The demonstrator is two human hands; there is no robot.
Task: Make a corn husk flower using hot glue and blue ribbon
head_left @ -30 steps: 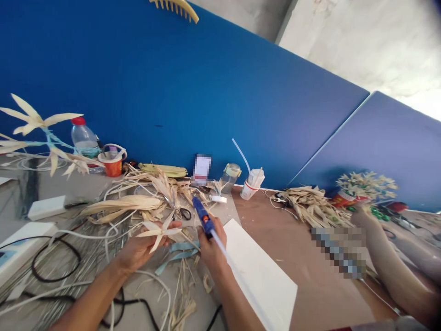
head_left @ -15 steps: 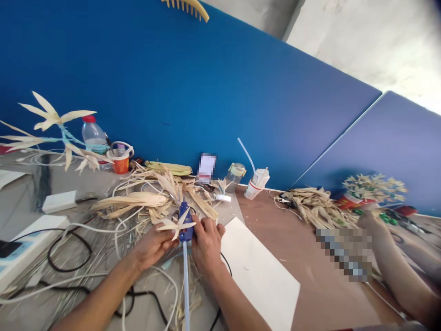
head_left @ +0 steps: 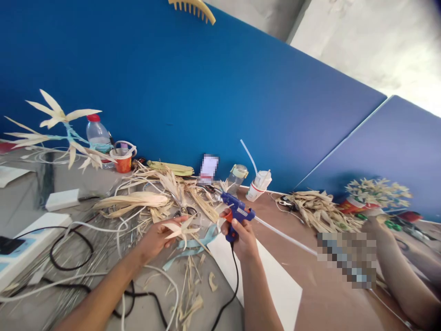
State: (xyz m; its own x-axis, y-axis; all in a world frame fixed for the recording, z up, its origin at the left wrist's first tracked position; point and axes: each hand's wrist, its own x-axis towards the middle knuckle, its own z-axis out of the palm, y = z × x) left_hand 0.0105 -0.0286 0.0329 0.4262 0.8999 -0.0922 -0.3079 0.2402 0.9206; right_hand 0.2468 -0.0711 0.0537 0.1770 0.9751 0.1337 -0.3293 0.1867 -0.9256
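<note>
Between the fingers of my left hand is a pale corn-husk flower with pointed petals. My right hand is wrapped round the grip of a blue hot glue gun with an orange trigger. Its nozzle points to the left and away from me, and a long clear glue stick runs out of its back to the right. Scissors lie among husk strips beyond the flower. Light blue ribbon lies between my hands, and a white sheet is under my right forearm.
A power strip and tangled cables fill the left side. Husk flowers on blue-wrapped stems stand near a red-capped bottle. A phone leans on the blue partition. Another person's arm is at the right.
My right hand has moved right with the glue gun, away from the flower, and the gun has turned from pointing away to pointing left. The flower in my left hand has shifted slightly right.
</note>
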